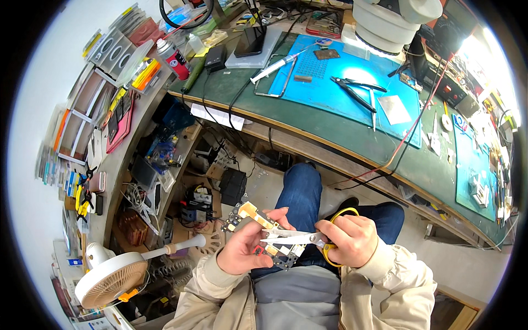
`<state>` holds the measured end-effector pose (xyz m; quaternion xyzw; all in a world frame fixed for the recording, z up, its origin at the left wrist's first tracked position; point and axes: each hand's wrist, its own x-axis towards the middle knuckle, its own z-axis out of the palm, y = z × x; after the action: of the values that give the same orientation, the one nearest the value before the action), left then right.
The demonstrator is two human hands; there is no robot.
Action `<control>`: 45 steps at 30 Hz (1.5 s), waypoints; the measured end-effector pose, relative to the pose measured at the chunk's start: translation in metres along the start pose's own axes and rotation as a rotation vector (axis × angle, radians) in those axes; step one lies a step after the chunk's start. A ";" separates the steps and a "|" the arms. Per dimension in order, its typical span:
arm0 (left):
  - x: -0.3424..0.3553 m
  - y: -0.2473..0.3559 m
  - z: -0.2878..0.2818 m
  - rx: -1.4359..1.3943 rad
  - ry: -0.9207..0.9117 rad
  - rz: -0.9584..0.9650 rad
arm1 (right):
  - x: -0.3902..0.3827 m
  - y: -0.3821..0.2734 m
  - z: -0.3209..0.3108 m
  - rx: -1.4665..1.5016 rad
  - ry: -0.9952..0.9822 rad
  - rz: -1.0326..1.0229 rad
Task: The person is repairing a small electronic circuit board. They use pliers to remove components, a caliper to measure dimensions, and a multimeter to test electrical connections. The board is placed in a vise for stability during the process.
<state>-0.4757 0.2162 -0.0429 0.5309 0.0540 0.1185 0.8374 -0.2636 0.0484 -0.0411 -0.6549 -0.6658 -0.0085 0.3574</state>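
Note:
Over my lap, my left hand [246, 245] grips what looks like a phone's inner frame [281, 254], black with gold-coloured and silvery patches and a small red spot near my thumb. My right hand [352, 240] is wrapped round the yellow handles of a pair of scissors [297, 238]. The scissor blades point left and lie across the frame, parted a little, their tips close to my left fingers. Whether the blades touch the frame, I cannot tell.
Ahead stands a green-topped bench with a blue mat [330, 82], black-handled pliers [357, 92], a syringe [275, 68] and a microscope [385, 25]. A red-and-black cable [404, 144] hangs over its front edge. At left are a white fan [113, 278] and crowded shelves [82, 118].

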 end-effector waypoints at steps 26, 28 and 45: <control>-0.007 -0.012 -0.015 -0.032 0.006 0.032 | 0.008 -0.002 -0.005 0.277 -0.015 0.284; -0.006 -0.013 -0.015 0.011 -0.006 0.100 | 0.007 -0.001 -0.001 0.293 0.021 0.306; 0.001 -0.012 -0.011 0.029 0.125 0.127 | 0.000 0.005 -0.005 0.059 0.070 0.235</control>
<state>-0.4757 0.2210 -0.0580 0.5371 0.0743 0.2034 0.8153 -0.2564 0.0470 -0.0393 -0.7169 -0.5715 0.0304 0.3981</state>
